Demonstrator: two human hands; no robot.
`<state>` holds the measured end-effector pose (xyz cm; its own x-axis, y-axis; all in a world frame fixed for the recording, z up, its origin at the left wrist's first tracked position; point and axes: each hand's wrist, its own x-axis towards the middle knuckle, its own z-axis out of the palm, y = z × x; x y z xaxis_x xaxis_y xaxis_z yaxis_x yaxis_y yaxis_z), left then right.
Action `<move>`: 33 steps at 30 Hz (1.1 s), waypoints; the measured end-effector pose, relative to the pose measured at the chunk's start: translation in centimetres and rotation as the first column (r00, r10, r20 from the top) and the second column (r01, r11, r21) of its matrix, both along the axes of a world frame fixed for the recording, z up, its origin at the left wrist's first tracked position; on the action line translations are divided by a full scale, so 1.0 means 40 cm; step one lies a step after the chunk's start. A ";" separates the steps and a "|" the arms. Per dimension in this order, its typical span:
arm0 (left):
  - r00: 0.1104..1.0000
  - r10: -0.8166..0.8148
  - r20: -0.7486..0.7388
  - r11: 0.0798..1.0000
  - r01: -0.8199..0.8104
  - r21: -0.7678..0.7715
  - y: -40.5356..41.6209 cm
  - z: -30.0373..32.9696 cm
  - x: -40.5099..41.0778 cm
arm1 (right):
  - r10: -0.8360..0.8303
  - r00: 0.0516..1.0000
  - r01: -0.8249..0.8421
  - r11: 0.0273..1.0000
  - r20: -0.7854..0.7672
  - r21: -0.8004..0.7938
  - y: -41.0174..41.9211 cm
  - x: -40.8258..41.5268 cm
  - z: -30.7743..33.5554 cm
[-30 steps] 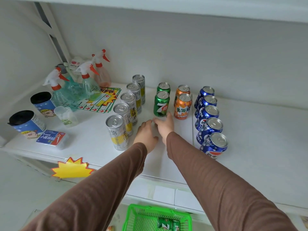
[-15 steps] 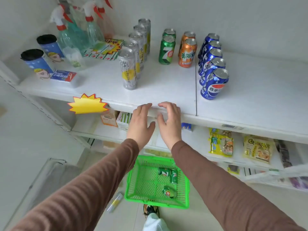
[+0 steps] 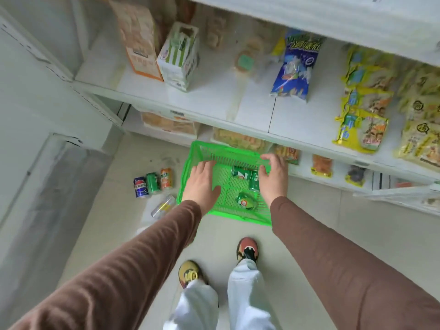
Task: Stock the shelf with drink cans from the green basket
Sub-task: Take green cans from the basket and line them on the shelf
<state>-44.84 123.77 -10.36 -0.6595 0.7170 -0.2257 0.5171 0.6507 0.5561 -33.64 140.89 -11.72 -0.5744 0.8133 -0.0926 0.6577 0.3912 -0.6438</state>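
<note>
The green basket (image 3: 215, 211) sits on the floor in front of the shelving. Three green cans lie in it: one (image 3: 240, 173) at the back, a second (image 3: 254, 181) beside it, a third (image 3: 246, 200) nearer me. My left hand (image 3: 201, 184) hovers over the basket's left side with fingers relaxed and empty. Above the right side, by the second can, my right hand (image 3: 273, 175) has loosely bent fingers and holds nothing. The can shelf is out of view.
Blue, green and orange cans (image 3: 152, 182) stand on the floor left of the basket, and a slim silver can (image 3: 164, 207) lies beside it. Snack packets (image 3: 297, 65) and cartons (image 3: 178, 55) fill the lower shelves. My feet (image 3: 247, 250) stand just behind the basket.
My view has dropped from the can shelf to the floor. Both hands have left the shelf edge and come down over the basket, spreading apart.
</note>
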 end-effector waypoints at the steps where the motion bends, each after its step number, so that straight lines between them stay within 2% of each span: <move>1: 1.000 0.006 0.028 0.999 -0.005 -0.033 0.001 -0.056 0.016 | -0.023 0.998 0.025 0.999 0.050 -0.040 0.009 0.019 -0.061; 4: 0.996 0.006 0.086 0.994 0.003 -0.106 0.021 -0.222 0.054 | -0.016 0.983 0.045 0.987 0.181 -0.155 0.032 0.063 -0.241; 8: 0.986 -0.041 0.159 0.971 0.077 -0.226 0.063 -0.435 0.087 | 0.107 0.939 -0.017 0.963 0.326 -0.267 0.047 0.097 -0.467; 13: 0.972 -0.069 0.224 0.934 0.142 -0.327 0.119 -0.666 0.107 | 0.306 0.808 -0.097 0.912 0.504 -0.398 0.066 0.112 -0.720; 20: 0.950 -0.123 0.286 0.876 0.239 -0.419 0.178 -0.918 0.112 | 0.450 0.594 -0.189 0.884 0.667 -0.427 0.092 0.114 -1.002; 24: 0.934 -0.159 0.320 0.833 0.301 -0.464 0.186 -1.014 0.112 | 0.479 0.525 -0.221 0.875 0.703 -0.431 0.097 0.114 -1.118; 29: 0.935 -0.154 0.319 0.840 0.294 -0.457 0.186 -1.070 0.102 | 0.492 0.465 -0.301 0.870 0.736 -0.392 0.101 0.115 -1.189; 31: 0.935 -0.146 0.322 0.842 0.288 -0.456 0.180 -1.066 0.100 | 0.474 0.483 -0.301 0.879 0.736 -0.369 0.100 0.116 -1.187; 33: 0.938 -0.137 0.317 0.848 0.277 -0.452 0.173 -1.042 0.094 | 0.443 0.550 -0.269 0.897 0.708 -0.352 0.099 0.113 -1.160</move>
<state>-41.08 130.71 -52.04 -0.3737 0.5830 -0.7215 0.5502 0.7655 0.3336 -29.14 144.87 -58.13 -0.4618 0.4747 -0.7492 0.7656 0.6399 -0.0665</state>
